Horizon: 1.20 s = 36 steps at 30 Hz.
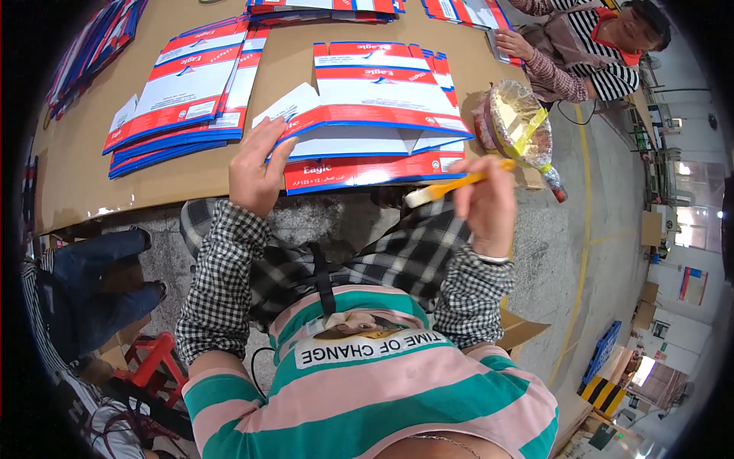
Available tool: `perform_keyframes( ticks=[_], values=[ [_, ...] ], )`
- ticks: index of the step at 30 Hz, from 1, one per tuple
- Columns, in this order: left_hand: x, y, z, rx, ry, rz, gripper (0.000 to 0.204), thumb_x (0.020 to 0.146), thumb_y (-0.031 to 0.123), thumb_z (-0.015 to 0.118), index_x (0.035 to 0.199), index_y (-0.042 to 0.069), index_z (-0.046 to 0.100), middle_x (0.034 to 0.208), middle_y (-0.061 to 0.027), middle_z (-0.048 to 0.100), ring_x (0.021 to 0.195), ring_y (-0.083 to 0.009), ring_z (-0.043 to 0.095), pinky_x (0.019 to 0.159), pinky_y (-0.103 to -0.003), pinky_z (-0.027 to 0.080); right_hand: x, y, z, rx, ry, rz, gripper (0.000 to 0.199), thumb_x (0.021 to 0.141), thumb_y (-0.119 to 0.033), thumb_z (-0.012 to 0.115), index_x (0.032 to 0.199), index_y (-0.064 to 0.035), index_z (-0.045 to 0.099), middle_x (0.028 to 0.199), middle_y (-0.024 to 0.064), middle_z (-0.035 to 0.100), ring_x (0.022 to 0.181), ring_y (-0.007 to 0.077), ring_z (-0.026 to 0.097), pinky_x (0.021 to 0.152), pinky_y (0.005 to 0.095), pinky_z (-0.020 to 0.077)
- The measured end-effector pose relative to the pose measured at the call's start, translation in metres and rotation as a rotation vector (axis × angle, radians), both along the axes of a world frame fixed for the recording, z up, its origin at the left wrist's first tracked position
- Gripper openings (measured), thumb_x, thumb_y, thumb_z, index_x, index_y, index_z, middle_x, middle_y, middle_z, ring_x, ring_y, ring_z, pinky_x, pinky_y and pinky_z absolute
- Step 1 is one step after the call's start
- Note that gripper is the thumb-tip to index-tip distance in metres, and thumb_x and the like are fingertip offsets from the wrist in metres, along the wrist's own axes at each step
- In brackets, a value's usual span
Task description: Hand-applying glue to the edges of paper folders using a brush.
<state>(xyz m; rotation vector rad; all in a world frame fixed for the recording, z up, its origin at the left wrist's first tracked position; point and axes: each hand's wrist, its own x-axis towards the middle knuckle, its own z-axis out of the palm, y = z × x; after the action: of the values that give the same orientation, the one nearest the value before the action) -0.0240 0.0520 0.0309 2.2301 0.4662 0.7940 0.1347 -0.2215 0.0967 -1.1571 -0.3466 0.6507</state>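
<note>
In front of me, a red, white and blue folded carton (382,96) lies on a small pile of like cartons at the table's near edge. Its near side is partly lifted, so a pale gap shows beneath. My left hand (258,164) grips the carton's lower left corner, thumb and fingers closed on the edge. Just off the table edge, my right hand (489,203) holds a flat brush (457,185) by its yellow-orange handle. The brush's pale bristles point left, beneath the pile and apart from it.
A plastic-lined tub (527,126) with a yellow strip across it sits at the table's right corner. More carton stacks (183,80) lie left and at the far side. A co-worker (585,53) is at the far right; another person's legs (107,275) and a red stool (153,363) are at left.
</note>
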Motion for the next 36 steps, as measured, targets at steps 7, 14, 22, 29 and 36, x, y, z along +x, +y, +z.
perform_keyframes(
  ticks=[7, 14, 22, 29, 36],
  values=[
    [0.001, 0.005, 0.014, 0.032, -0.03, -0.032, 0.028, 0.082, 0.014, 0.06, 0.103, -0.003, 0.061, 0.11, -0.0187, 0.06, 0.111, -0.0346, 0.051, 0.095, -0.04, 0.038, 0.027, -0.009, 0.062, -0.029, -0.623, -0.311, 0.02, 0.094, -0.016, 0.041, 0.099, -0.0025, 0.054, 0.11, 0.0198, 0.056, 0.08, 0.0211, 0.06, 0.071, 0.0302, 0.0504],
    [-0.003, 0.008, 0.027, 0.082, -0.034, -0.065, 0.027, 0.081, 0.007, 0.059, 0.105, -0.004, 0.059, 0.111, -0.0188, 0.059, 0.112, -0.0348, 0.05, 0.095, -0.041, 0.037, 0.031, 0.042, 0.006, -0.463, -1.091, -0.181, 0.029, 0.069, -0.006, 0.07, 0.091, -0.0016, 0.051, 0.108, 0.0175, 0.051, 0.107, 0.032, 0.049, 0.091, 0.0371, 0.0394],
    [-0.008, 0.003, 0.054, 0.058, 0.016, -0.063, 0.027, 0.081, 0.006, 0.06, 0.105, -0.005, 0.059, 0.113, -0.0185, 0.058, 0.114, -0.0334, 0.048, 0.096, -0.041, 0.036, 0.029, 0.071, -0.01, -0.569, -1.261, -0.136, 0.038, 0.065, -0.002, 0.067, 0.1, 0.0005, 0.053, 0.114, 0.0199, 0.046, 0.117, 0.0385, 0.04, 0.096, 0.0427, 0.0359],
    [-0.007, 0.003, 0.079, 0.105, -0.025, -0.038, 0.028, 0.078, 0.003, 0.062, 0.104, -0.004, 0.059, 0.114, -0.0174, 0.058, 0.115, -0.0336, 0.047, 0.097, -0.042, 0.035, 0.029, 0.086, -0.014, -0.509, -1.285, -0.26, 0.036, 0.062, 0.005, 0.062, 0.098, 0.0005, 0.059, 0.118, 0.0176, 0.047, 0.12, 0.0362, 0.039, 0.097, 0.0407, 0.0362],
    [0.001, 0.0, 0.1, 0.317, -0.134, -0.015, 0.042, 0.074, -0.001, 0.063, 0.115, -0.001, 0.053, 0.127, -0.0189, 0.047, 0.125, -0.0334, 0.037, 0.1, -0.041, 0.032, 0.036, 0.093, -0.005, -0.467, -1.246, -0.383, 0.034, 0.064, 0.006, 0.058, 0.098, 0.0004, 0.06, 0.117, 0.018, 0.049, 0.119, 0.0353, 0.042, 0.095, 0.0383, 0.0387]
  ],
)
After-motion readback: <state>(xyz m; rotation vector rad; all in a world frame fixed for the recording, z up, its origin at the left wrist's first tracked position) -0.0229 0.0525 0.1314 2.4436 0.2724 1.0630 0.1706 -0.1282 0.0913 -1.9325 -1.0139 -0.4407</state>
